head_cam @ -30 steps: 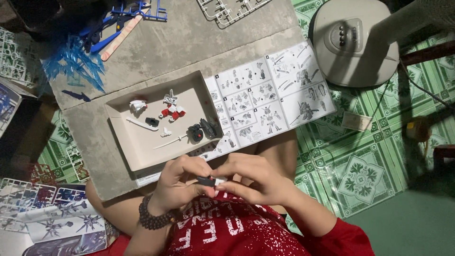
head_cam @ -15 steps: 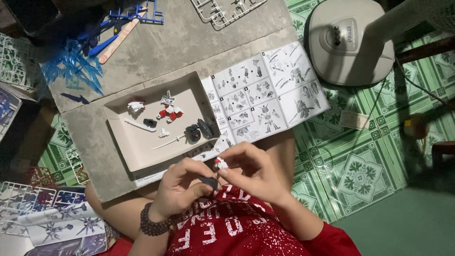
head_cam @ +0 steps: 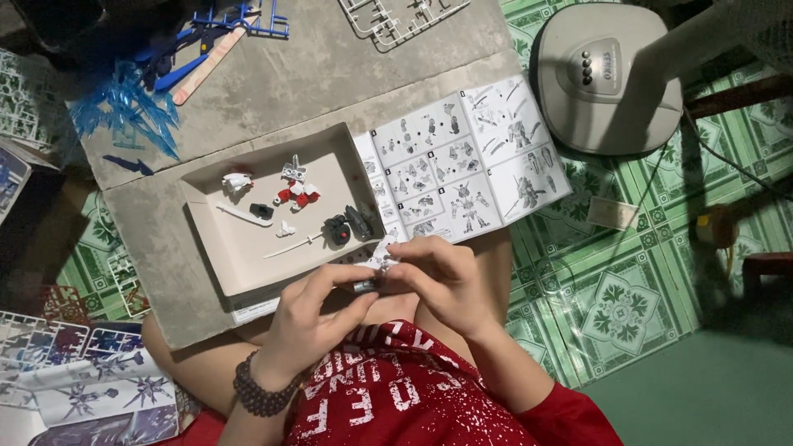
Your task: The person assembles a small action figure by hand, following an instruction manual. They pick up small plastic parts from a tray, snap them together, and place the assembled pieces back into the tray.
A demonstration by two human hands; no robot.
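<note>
Both hands meet just above the person's lap, at the near edge of the grey board [head_cam: 330, 74], and between them sits a small grey-and-white model part [head_cam: 373, 277]. The left hand [head_cam: 310, 318] pinches the part's darker end from below with thumb and forefinger; the right hand [head_cam: 442, 281] curls over its pale end from the other side, fingers closed on it. The part's long axis runs roughly left to right, from one hand to the other, so neither hand is nearer. Just beyond the hands lies a shallow cardboard tray [head_cam: 248, 256], holding a red-and-white assembly [head_cam: 296, 188], a white piece [head_cam: 235, 182], a thin white rod [head_cam: 291, 245] and dark parts [head_cam: 343, 227]. The open instruction booklet [head_cam: 462, 161] lies beside the tray, touching its right wall.
</note>
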